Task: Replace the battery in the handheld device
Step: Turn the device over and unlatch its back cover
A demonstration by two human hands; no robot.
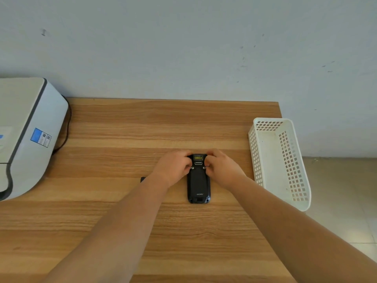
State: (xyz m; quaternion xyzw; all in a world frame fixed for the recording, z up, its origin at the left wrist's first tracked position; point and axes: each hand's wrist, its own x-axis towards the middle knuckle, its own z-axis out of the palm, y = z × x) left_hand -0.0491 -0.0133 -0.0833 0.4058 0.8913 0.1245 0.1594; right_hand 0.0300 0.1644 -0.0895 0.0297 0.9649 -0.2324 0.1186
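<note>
A black handheld device (198, 183) lies face down on the wooden table (142, 129), its back cover on and its scanner window pointing away from me. My left hand (173, 168) grips its upper left side, fingertips at the small round latch there. My right hand (221, 168) grips the upper right side the same way, fingertips at the right latch. A small dark object (142, 179) peeks out from under my left forearm; most of it is hidden, and I cannot tell what it is.
A white perforated plastic basket (285, 160) stands at the table's right edge with nothing in it. A grey and white printer (30, 129) with a black cable (66, 129) fills the left side. A pale wall rises behind the table.
</note>
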